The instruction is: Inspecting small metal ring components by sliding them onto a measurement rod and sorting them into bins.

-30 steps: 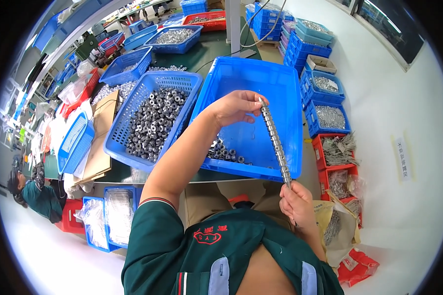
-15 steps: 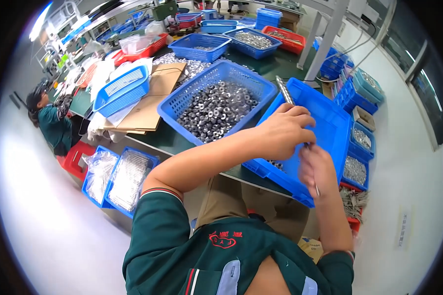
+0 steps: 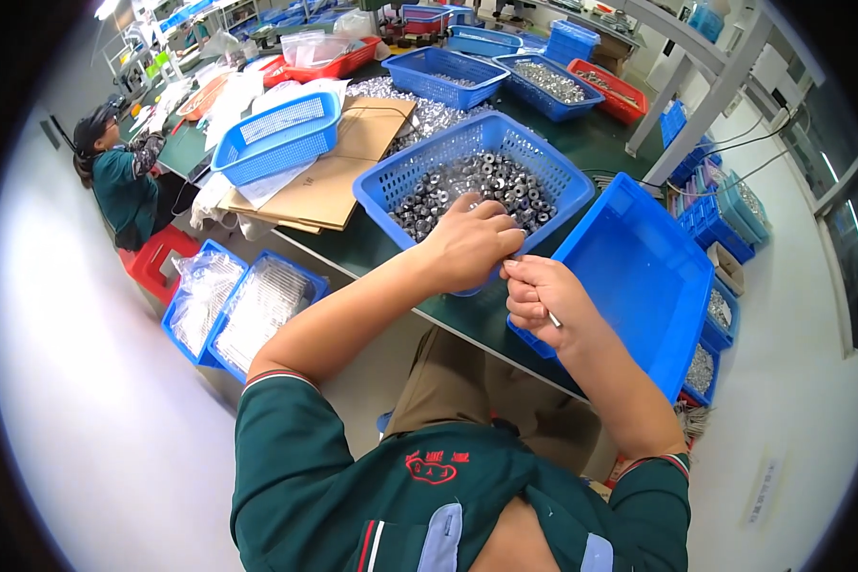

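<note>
My right hand [image 3: 548, 300] is closed around a thin metal rod [image 3: 555, 320], whose blunt end sticks out below the fingers. Just left of it, my left hand [image 3: 477, 243] has its fingers bent over the near side of a blue perforated basket [image 3: 377, 195]. Whatever the left fingers hold is hidden; the two hands almost touch. Inside the basket lie many small metal rings [image 3: 515, 181], dark and silvery, with some clear plastic film among them. Right of my hands, a large blue tray [image 3: 639, 286] leans tilted at the table edge.
Cardboard sheets [image 3: 353, 176] carry another blue basket [image 3: 276, 143] on the left. Baskets of metal parts [image 3: 553, 86] stand farther back beside a grey frame post [image 3: 696, 105]. Blue crates [image 3: 267, 296] sit below the table's left side. A person [image 3: 124, 191] sits at the far left.
Both hands have moved left, from over the blue tray to the near side of the ring basket. The rod with shiny rings that stuck up past my left hand no longer shows there.
</note>
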Demonstrator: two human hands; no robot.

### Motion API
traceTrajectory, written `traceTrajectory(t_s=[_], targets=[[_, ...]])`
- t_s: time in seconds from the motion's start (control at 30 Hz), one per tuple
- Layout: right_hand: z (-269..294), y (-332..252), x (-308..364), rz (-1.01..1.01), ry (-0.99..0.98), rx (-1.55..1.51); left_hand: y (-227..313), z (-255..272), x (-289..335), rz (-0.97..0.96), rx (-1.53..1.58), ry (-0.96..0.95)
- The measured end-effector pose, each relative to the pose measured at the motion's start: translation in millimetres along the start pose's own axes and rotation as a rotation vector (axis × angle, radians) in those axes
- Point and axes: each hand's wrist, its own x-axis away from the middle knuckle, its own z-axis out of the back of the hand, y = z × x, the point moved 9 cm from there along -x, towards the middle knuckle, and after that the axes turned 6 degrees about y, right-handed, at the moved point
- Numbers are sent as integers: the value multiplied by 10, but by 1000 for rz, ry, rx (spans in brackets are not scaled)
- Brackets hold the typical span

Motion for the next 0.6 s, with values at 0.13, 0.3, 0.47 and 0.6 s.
traceTrajectory(t_s=[0.13,0.3,0.47,0.6], targets=[[-19,67,-37,-69,21,-44,-71,-56,67,57,60,-88],[-17,83,-61,-74,11,-73,-100,-81,55,58,69,-157],[-56,99,-26,-81,18,-75,-188,-129,107,39,34,-184],[-147,127,320,-137,-26,9,-733,-166,344,187,-38,-213]])
